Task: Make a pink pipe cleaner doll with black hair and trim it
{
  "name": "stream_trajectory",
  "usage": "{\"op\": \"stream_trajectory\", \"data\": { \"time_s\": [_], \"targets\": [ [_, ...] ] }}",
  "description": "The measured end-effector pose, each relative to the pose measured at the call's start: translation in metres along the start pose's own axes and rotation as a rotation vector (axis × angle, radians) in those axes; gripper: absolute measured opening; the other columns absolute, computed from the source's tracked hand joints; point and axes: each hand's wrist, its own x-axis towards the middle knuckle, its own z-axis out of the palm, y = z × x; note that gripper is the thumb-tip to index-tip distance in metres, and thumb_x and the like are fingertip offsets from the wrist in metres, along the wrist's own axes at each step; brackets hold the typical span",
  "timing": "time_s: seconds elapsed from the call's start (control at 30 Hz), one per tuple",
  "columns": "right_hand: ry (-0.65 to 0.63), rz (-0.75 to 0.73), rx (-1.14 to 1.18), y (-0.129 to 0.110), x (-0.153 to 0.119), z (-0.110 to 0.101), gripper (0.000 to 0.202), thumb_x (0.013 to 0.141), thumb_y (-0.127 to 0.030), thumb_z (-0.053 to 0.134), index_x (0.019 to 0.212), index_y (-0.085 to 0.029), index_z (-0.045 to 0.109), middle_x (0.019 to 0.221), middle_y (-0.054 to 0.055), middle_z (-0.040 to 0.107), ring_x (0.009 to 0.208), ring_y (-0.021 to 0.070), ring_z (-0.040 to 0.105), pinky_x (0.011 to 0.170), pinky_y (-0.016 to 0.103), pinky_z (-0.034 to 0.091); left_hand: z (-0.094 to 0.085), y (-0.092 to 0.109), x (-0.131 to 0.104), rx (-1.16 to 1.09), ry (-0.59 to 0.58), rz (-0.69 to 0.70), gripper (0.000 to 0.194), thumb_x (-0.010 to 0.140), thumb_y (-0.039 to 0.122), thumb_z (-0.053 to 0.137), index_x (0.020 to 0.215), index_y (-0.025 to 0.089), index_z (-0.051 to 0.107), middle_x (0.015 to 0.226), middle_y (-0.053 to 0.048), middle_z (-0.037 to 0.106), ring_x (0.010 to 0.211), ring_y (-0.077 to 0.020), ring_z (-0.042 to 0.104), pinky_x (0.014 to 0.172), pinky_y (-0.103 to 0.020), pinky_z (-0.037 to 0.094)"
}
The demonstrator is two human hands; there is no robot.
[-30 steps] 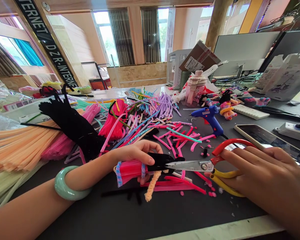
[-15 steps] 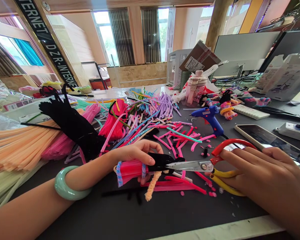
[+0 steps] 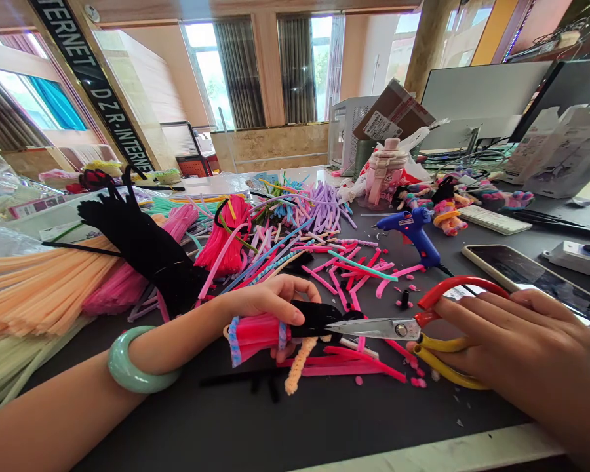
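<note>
My left hand (image 3: 275, 305) grips a small pipe-cleaner doll (image 3: 259, 337) lying on its side. Its pink skirt with blue-purple trim points left, a peach arm hangs down, and its black top part (image 3: 319, 318) points right. Some of my left fingers are hidden behind the doll. In my right hand (image 3: 516, 347) are scissors (image 3: 373, 326) with one red and one yellow handle loop. The blade tips touch or overlap the doll's black part; the blades look nearly closed. Pink pipe cleaners (image 3: 344, 367) lie on the table just below the doll.
Cut pink pieces (image 3: 339, 282) litter the dark table (image 3: 275, 439). A blue glue gun (image 3: 413, 233) stands behind the scissors, with a phone (image 3: 531, 269) to the right. Bundles of black (image 3: 142, 242) and peach pipe cleaners (image 3: 44, 282) lie left. A pink bottle (image 3: 381, 177) stands at the back.
My right hand and the scissors have shifted very slightly, with the handle loops a touch further right. My left hand and the doll stay in place.
</note>
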Motion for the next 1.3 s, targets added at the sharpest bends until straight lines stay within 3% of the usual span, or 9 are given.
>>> {"op": "stream_trajectory", "data": {
  "time_s": [0.4,0.7,0.87,1.0,1.3],
  "targets": [
    [-0.016,-0.052,0.018,0.001,0.002,-0.002,0.042,0.101,-0.028,0.039,0.068,-0.025,0.064,0.055,-0.004,0.063,0.050,0.0104,0.054,0.063,0.028,0.038,-0.001,0.000,0.000,0.019,0.010,-0.002,0.048,0.054,0.042,0.093,0.083,0.015,0.066,0.071,-0.001,0.072,0.055,-0.0110,0.060,0.054,-0.019,0.048],
    [0.001,-0.010,-0.030,-0.001,0.002,0.000,0.040,0.099,-0.032,0.043,0.066,-0.026,0.066,0.054,-0.001,0.061,0.054,0.0141,0.054,0.064,0.031,0.038,0.002,0.000,0.000,-0.008,-0.004,0.003,0.047,0.053,0.040,0.093,0.082,0.015,0.067,0.071,-0.001,0.072,0.055,-0.0112,0.060,0.051,-0.019,0.047],
    [-0.012,-0.011,-0.024,-0.002,-0.001,0.000,0.046,0.100,-0.044,0.040,0.067,-0.024,0.065,0.057,0.002,0.061,0.059,0.0151,0.055,0.064,0.031,0.037,0.001,-0.001,0.000,-0.014,-0.008,-0.017,0.050,0.051,0.042,0.094,0.082,0.014,0.067,0.070,-0.002,0.073,0.051,-0.0111,0.060,0.047,-0.018,0.045],
    [-0.053,-0.009,-0.028,0.000,-0.007,0.002,0.041,0.097,-0.051,0.045,0.073,-0.026,0.067,0.063,0.001,0.063,0.064,0.0152,0.056,0.068,0.030,0.038,0.000,-0.002,0.000,-0.017,-0.007,-0.025,0.051,0.051,0.042,0.094,0.083,0.014,0.066,0.070,-0.002,0.072,0.050,-0.0112,0.061,0.046,-0.018,0.044],
    [-0.134,-0.029,-0.034,0.000,-0.010,0.003,0.028,0.092,-0.045,0.053,0.078,-0.026,0.068,0.065,0.001,0.062,0.062,0.0178,0.057,0.069,0.034,0.037,0.001,-0.001,0.000,-0.012,-0.013,0.002,0.047,0.053,0.040,0.093,0.083,0.015,0.066,0.067,-0.001,0.072,0.046,-0.0117,0.059,0.045,-0.020,0.043]
  ]
}}
